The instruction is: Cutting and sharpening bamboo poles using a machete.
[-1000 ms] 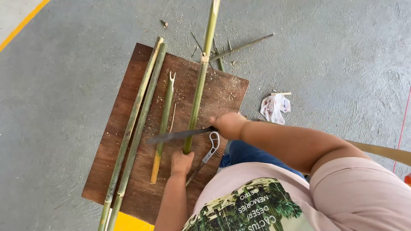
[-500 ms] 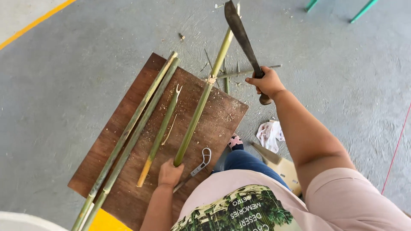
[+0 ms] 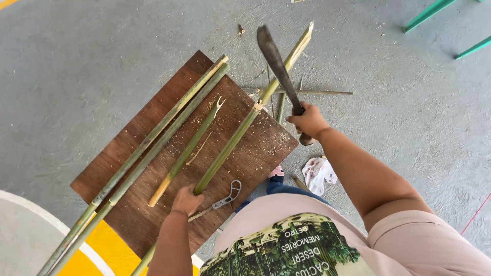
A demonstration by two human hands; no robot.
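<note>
My right hand (image 3: 308,121) grips the handle of a long dark machete (image 3: 277,65), raised with its blade pointing away from me above the bamboo. My left hand (image 3: 185,200) is closed on the near end of a green bamboo pole (image 3: 240,131) that lies diagonally across a brown wooden board (image 3: 153,138) and sticks out past its far edge. A shorter bamboo piece (image 3: 190,148) with a forked tip lies on the board just left of the held pole.
Two long bamboo poles (image 3: 148,148) lie side by side along the board's left part. A small metal tool (image 3: 227,197) rests near the board's near edge. A crumpled white cloth (image 3: 318,173) and thin bamboo slivers (image 3: 307,92) lie on the grey concrete floor. Green frame legs (image 3: 434,13) stand top right.
A second ago the machete lay across the bamboo near my left hand. My right hand has since lifted it high and away from the pole; my left hand stays on the pole's end.
</note>
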